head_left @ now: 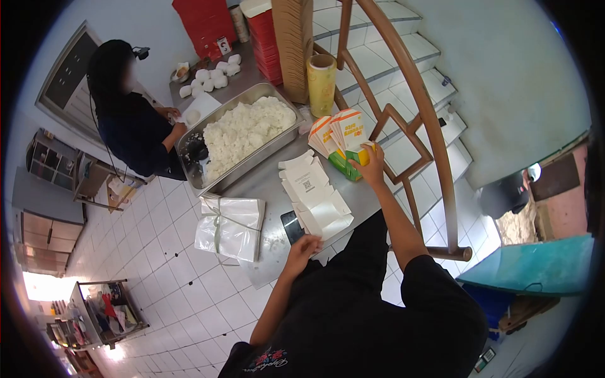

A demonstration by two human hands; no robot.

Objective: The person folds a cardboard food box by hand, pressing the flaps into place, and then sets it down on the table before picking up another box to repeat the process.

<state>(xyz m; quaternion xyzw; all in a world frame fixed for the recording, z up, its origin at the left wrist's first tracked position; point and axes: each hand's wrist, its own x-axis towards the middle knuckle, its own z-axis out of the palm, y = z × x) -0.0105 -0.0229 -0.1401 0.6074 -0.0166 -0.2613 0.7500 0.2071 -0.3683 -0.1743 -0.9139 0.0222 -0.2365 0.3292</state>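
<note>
Cartons: stack of flat printed cartons stands on edge, fanned, at the far-right edge of the steel table, just beside the stair rail.
Table: crowded, so the work space is narrow; keep movements short.
Rice tray: big steel tray heaped with white rice, left of the cartons and well apart from both hands.
Co-worker: a person in a dark top at the far-left end of the tray, hands at a white sheet with a rice ball on it; more rice balls beyond.
Bag bundle: tied pack of clear bags at the near-left table edge, hanging slightly over it.
Open carton: unfolded white carton blank lies flat mid-table, inside face up.
Film roll: yellow roll upright behind the stack; a knock risk if the stack tips back, I'd say.
Right hand: right hand closed on the outermost green-yellow carton of the stack, fingers wrapped over its top edge.
Left hand: left hand loosely curled, holding nothing I can make out, at the near table edge just beside the blank and a dark phone.
Technique: judgement only: peel one carton off sideways and brace the rest so the fan doesn't topple.
</note>
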